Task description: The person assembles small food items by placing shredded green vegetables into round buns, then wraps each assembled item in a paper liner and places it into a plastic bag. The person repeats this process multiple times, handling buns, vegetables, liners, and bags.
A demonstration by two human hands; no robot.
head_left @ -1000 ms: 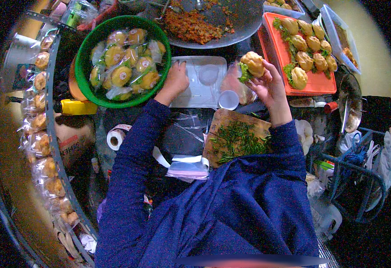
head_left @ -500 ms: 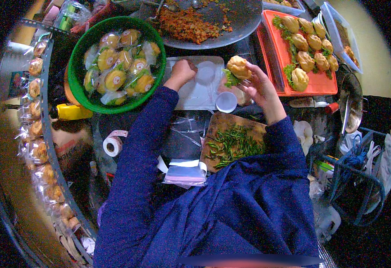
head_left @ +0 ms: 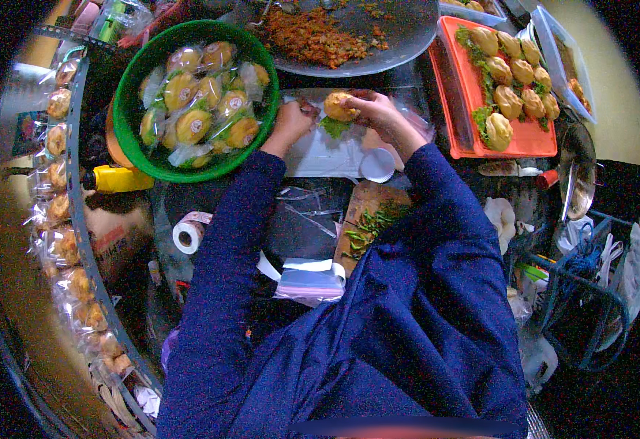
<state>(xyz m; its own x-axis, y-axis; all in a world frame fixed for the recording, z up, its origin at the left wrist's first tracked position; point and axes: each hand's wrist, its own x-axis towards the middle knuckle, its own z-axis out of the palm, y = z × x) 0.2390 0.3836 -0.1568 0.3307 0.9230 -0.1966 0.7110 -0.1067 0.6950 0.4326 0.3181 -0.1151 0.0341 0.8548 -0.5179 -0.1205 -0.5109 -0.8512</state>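
Note:
My right hand [head_left: 383,117] is closed on a golden choux bun [head_left: 340,105], with green lettuce hanging from its lower side. The bun is held above a pale tray [head_left: 320,162]. Just left of it, my left hand [head_left: 293,126] is closed with its fingertips pinched, beside the bun; whatever may be between them is too small to make out. A white paper cup [head_left: 377,165] sits at the tray's front right corner. In the green basin [head_left: 124,139] near my left hand lie several similar buns [head_left: 192,126] in clear wrappers.
On the right, an orange tray [head_left: 468,143] holds several unwrapped buns with lettuce. A large wok [head_left: 408,51] of orange-red filling stands behind. Nearer me are a cutting board [head_left: 356,201] with cut green chillies, plastic bags [head_left: 309,281] and a roll of stickers [head_left: 188,235]. A knife [head_left: 506,169] lies right.
My right hand has brought the bun leftward and down over the pale tray, close to my left hand. The white cup that lay at the tray's back middle no longer shows.

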